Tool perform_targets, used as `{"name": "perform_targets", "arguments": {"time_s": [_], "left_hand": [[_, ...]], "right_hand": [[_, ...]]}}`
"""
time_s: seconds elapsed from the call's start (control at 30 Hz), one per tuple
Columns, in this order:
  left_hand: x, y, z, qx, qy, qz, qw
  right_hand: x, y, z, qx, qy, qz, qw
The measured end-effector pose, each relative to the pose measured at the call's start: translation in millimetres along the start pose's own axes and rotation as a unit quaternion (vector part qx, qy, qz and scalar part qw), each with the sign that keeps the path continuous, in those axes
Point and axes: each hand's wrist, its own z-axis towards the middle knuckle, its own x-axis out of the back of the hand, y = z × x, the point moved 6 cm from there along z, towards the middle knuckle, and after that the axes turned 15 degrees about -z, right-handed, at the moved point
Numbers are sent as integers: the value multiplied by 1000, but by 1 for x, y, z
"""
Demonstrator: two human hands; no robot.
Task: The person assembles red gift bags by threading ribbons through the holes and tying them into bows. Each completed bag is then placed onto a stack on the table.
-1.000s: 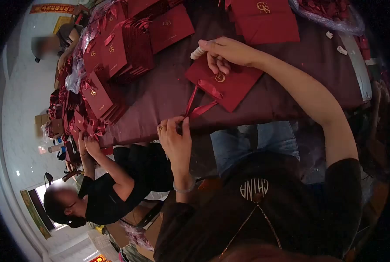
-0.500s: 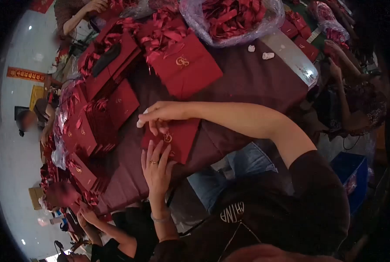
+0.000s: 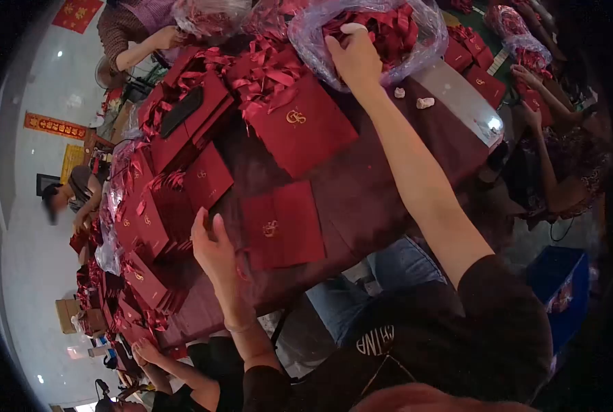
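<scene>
A flat red paper bag [image 3: 282, 226] with a gold emblem lies on the cloth in front of me. My left hand [image 3: 215, 250] is raised just left of it, fingers apart and holding nothing. My right hand [image 3: 358, 62] reaches over the rim of a clear plastic bag [image 3: 306, 51] filled with loose red ribbons [image 3: 397, 34]. White covering shows on a right fingertip; thumb and finger are apart, and the other fingers are partly hidden. Beyond the flat bag lies a stack of red bags [image 3: 306, 130] with ribbons heaped at its far end.
Piles of red bags [image 3: 159, 223] fill the left side, with a dark phone-like object [image 3: 181, 113] on one stack. Two small white pieces [image 3: 424, 103] lie near a shiny pale panel [image 3: 461, 99]. Other people work around the table; a blue crate [image 3: 557, 288] stands at right.
My right hand has left the red paper bag and moved up to the ribbon-filled plastic bag. My left hand has lifted off the bag and shifted left.
</scene>
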Motion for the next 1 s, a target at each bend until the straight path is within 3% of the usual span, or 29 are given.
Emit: {"name": "perform_targets", "arguments": {"time_s": [0.07, 0.2, 0.27, 0.37, 0.4, 0.47, 0.53, 0.57, 0.63, 0.67, 0.7, 0.73, 0.8, 0.83, 0.87, 0.9, 0.93, 0.97, 1.0], "left_hand": [[3, 17, -8, -105, 41, 33, 993], [5, 30, -46, -61, 28, -25, 997], [0, 31, -66, -89, -16, -25, 996], [-16, 39, -80, -109, -172, -50, 978], [-22, 35, -84, -124, -201, -25, 971], [-30, 29, -90, -107, -206, -31, 972], [-37, 36, -94, -120, -195, -1, 973], [-40, 38, -95, -125, -170, 23, 977], [-45, 40, -97, -129, -145, 36, 980], [-44, 41, -97, -130, -143, 34, 981], [-41, 41, -96, -117, -147, 18, 982], [-38, 40, -96, -103, -150, 3, 983], [-22, 26, -94, 18, -33, -148, 988], [-11, 25, -92, 37, 52, -215, 975], [0, 35, -88, -20, 94, -136, 986], [11, 46, -81, -76, 134, -55, 986], [8, 42, -79, -124, 78, -70, 987], [-2, 27, -79, -55, 9, -177, 983], [-7, 30, -80, -56, -32, -202, 977]], "right_hand": [[1, 4, 1, 22, -76, -121, 989], [-14, 9, -3, 23, -167, -262, 950], [-16, 17, 0, 46, -118, -267, 955], [-9, 11, 1, 47, -97, -213, 971], [1, -2, 0, 83, -27, -181, 980], [21, -27, -3, 128, 89, -54, 986], [45, -63, -18, 216, 183, 144, 948], [54, -82, -36, 260, 175, 184, 932], [46, -111, -78, 278, 11, 331, 902], [50, -127, -101, 287, -127, 313, 897], [46, -140, -125, 334, -172, 355, 856], [37, -144, -152, 288, -311, 391, 817], [35, -155, -190, 292, -553, 382, 681], [36, -156, -201, 306, -613, 404, 606], [39, -158, -212, 316, -667, 424, 525], [32, -151, -222, 278, -731, 396, 481], [34, -149, -227, 245, -778, 401, 418], [40, -148, -228, 211, -819, 401, 351], [44, -147, -223, 200, -830, 388, 347]]}}
